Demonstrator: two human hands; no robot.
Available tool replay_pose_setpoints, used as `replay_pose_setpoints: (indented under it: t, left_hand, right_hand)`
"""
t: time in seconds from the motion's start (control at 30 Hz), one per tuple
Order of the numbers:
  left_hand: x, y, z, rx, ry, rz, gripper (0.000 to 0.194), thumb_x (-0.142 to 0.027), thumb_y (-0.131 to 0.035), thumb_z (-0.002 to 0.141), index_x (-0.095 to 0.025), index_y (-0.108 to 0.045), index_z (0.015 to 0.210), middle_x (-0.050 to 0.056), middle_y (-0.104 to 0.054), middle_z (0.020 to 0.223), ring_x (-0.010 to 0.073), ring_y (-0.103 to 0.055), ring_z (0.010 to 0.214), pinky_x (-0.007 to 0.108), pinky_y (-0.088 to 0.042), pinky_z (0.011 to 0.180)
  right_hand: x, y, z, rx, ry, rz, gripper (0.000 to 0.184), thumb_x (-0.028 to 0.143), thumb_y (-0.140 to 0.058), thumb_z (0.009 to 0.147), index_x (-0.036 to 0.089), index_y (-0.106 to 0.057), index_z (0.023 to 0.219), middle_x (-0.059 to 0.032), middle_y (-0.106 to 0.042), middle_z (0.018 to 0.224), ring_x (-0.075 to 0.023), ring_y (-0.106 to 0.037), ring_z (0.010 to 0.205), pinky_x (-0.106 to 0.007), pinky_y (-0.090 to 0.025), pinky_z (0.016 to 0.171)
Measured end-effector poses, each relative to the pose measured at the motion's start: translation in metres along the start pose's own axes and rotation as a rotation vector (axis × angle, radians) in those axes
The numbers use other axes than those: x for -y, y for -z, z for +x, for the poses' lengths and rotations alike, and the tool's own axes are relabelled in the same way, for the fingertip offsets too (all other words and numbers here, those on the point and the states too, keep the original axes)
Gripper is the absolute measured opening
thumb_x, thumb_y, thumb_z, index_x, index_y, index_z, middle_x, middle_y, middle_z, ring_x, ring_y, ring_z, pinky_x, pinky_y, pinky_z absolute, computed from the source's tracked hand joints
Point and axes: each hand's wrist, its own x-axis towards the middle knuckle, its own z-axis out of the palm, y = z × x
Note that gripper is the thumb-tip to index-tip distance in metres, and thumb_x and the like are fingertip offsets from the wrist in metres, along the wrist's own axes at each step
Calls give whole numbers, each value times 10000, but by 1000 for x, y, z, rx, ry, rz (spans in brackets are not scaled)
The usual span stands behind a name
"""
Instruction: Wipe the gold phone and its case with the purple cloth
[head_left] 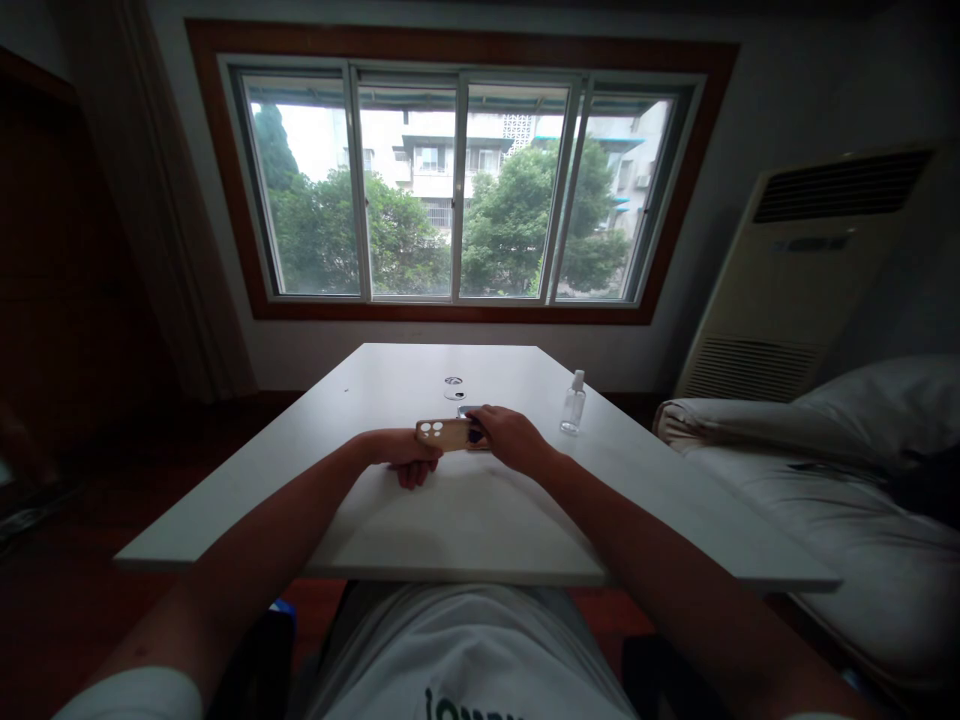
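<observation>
Both of my hands hold a tan phone [448,434] with two white camera rings, its back facing me, just above the white table [450,520]. My left hand [409,460] is curled under its left end, fingers closed. My right hand [506,436] grips its right end, fingers wrapped over a dark part there that I cannot make out.
A small clear spray bottle [573,403] stands on the table to the right of my hands. A small round cap-like object [454,383] lies further back. A white sofa or bedding [832,480] is at the right, and a floor air conditioner [810,270] stands by the window.
</observation>
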Motion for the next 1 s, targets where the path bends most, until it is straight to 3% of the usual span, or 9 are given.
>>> replay_pose_setpoints:
  t: [0.23, 0.33, 0.47, 0.57, 0.63, 0.77, 0.9, 1.0]
  left_hand:
    - [-3, -2, -1, -23, -18, 40, 491, -636, -572, 850, -145, -576, 872, 47, -656, 641, 169, -622, 505, 269, -501, 449]
    - [-6, -4, -1, -41, -14, 50, 503, -652, -561, 850, -149, -575, 868, 48, -653, 629, 172, -618, 498, 267, -498, 440]
    - [-8, -5, 1, -44, 14, 54, 511, -663, -549, 847, -153, -570, 864, 50, -652, 602, 171, -603, 466, 264, -488, 425]
    - [-7, -4, 2, -43, -1, 13, 494, -644, -570, 839, -150, -567, 848, 54, -658, 607, 173, -608, 465, 265, -487, 426]
    - [-5, -4, 2, -46, -9, -11, 506, -655, -588, 822, -149, -567, 838, 57, -662, 612, 173, -608, 462, 260, -477, 422]
    - [-2, -2, 3, -36, -11, -50, 549, -688, -622, 783, -144, -576, 844, 71, -670, 619, 179, -616, 468, 252, -463, 415]
    - [-2, -2, 3, -34, -17, -59, 558, -693, -625, 779, -141, -579, 847, 82, -676, 626, 187, -625, 476, 254, -467, 414]
    - [-2, -2, 3, -37, -11, -54, 554, -688, -625, 786, -140, -581, 856, 83, -680, 628, 184, -623, 468, 257, -473, 420]
  right_hand:
    - [18, -5, 5, 63, 33, -24, 421, 117, -535, 925, 149, -552, 1344, -120, -653, 1199, -228, -620, 1063, -314, -460, 921]
    - [23, -6, 9, 32, 52, 24, 387, 195, -534, 958, 144, -564, 1340, -126, -657, 1193, -240, -621, 1063, -349, -452, 949]
    - [20, 0, 14, -198, 22, 202, 302, 359, -553, 978, 177, -635, 1204, -119, -640, 1210, -249, -591, 1106, -386, -437, 974]
    - [9, 7, 13, -486, -172, 277, 112, 292, -584, 930, 189, -610, 894, -69, -632, 933, -204, -577, 853, -338, -459, 776]
    - [-3, 11, 11, -618, -303, 247, 182, 166, -568, 853, 208, -469, 707, -11, -525, 737, -167, -474, 684, -306, -383, 636]
    - [-26, 13, 3, -638, -375, 246, 280, 17, -453, 649, 207, -253, 596, 20, -358, 609, -143, -356, 627, -301, -252, 576]
    - [-37, 6, 0, -619, -470, 497, 258, 50, -398, 522, 209, -209, 596, 39, -201, 575, -119, -220, 567, -307, -126, 525]
    - [-38, 3, 1, -656, -512, 616, 226, 90, -380, 481, 210, -222, 590, 41, -194, 572, -111, -194, 566, -304, -94, 521]
